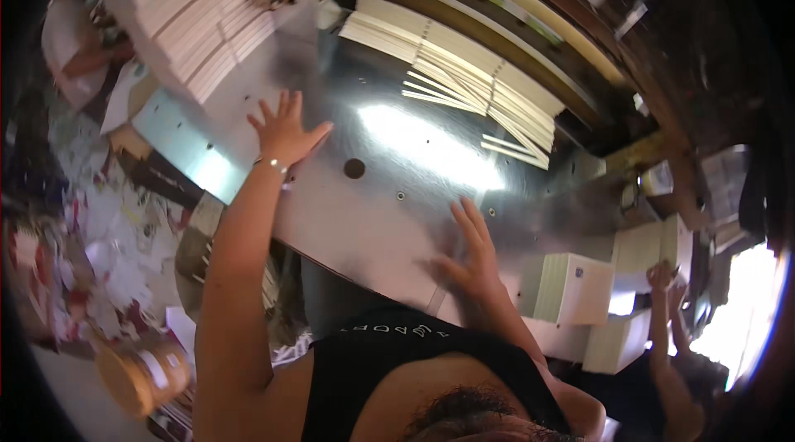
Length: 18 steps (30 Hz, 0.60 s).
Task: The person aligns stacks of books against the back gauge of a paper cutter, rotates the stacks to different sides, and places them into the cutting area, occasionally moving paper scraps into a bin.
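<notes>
My left hand (286,134) is over the left part of the shiny metal table (348,231), its fingers spread and nothing in it. A thin bracelet circles that wrist. My right hand (475,253) is above the table's near edge, right of the middle, with fingers stretched out and no object held. Whether either palm touches the metal, I cannot tell. Beyond both hands lies a row of cream-coloured flat strips or sheets (451,57), fanned loosely at its right end. To the right of my right hand stands a neat block of stacked pale sheets (575,287).
Tall stacks of white sheets (186,11) rise at the far left. A wooden ledge (530,3) borders the far side. At the right, a co-worker's hand (661,275) is by pale boxes (638,256). Another person is at far left. Scraps litter the floor; an orange-brown drum (137,376) stands lower left.
</notes>
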{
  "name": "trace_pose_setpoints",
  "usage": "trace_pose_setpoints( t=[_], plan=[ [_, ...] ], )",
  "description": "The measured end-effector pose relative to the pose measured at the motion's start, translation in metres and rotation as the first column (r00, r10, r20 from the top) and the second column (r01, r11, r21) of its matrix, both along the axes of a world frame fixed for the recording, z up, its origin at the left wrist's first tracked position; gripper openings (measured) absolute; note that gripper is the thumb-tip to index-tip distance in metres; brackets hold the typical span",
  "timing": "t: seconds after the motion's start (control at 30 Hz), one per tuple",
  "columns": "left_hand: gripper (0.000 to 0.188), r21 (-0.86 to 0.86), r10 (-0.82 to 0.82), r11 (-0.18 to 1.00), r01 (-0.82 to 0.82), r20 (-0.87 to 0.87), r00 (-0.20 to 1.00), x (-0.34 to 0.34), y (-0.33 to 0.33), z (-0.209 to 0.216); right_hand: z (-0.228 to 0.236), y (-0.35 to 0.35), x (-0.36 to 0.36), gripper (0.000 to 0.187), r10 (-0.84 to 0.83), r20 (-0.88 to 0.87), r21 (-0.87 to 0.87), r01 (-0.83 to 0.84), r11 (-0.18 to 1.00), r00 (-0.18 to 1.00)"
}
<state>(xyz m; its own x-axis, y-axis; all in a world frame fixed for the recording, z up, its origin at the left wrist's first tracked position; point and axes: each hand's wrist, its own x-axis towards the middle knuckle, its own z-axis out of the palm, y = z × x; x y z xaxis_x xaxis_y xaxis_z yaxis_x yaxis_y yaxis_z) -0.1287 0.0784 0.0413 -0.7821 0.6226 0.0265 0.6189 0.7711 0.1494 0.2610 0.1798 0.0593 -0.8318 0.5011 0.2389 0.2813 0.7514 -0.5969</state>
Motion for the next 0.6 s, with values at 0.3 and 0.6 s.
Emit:
trace_pose_setpoints(
  t=[0.3, 0.6],
  plan=[
    [0.095, 0.081, 0.047, 0.995, -0.049, 0.034, 0.998, 0.001, -0.008, -0.006, 0.005, 0.146, -0.259, 0.11, 0.073, 0.239, 0.465, -0.18, 0.867, 0.968],
    [0.091, 0.137, 0.073, 0.988, -0.077, 0.035, 0.997, 0.002, -0.007, -0.011, 0.021, 0.239, -0.401, 0.111, -0.196, 0.413, 0.33, 0.055, 0.942, 0.889]
  ],
)
